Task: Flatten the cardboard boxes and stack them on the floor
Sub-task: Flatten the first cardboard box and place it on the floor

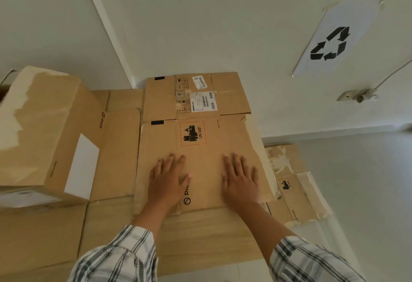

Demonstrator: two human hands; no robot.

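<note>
A flattened brown cardboard box (pixel 200 112) with an orange UN 3481 label and white shipping labels lies on top of a stack of flat cardboard (pixel 200 232) on the floor by the wall. My left hand (pixel 168 179) and my right hand (pixel 240 179) both rest palm down on its near half, fingers spread, holding nothing. An unflattened brown box (pixel 44 134) with torn tape and a white label stands at the left on the cardboard. Another flattened box (pixel 292 183) lies on the floor to the right.
White walls meet in a corner behind the stack. A paper sheet with a recycling symbol (pixel 332 43) is taped to the right wall, above a wall socket with a cable (pixel 359 96). Pale floor (pixel 367 181) stretches to the right.
</note>
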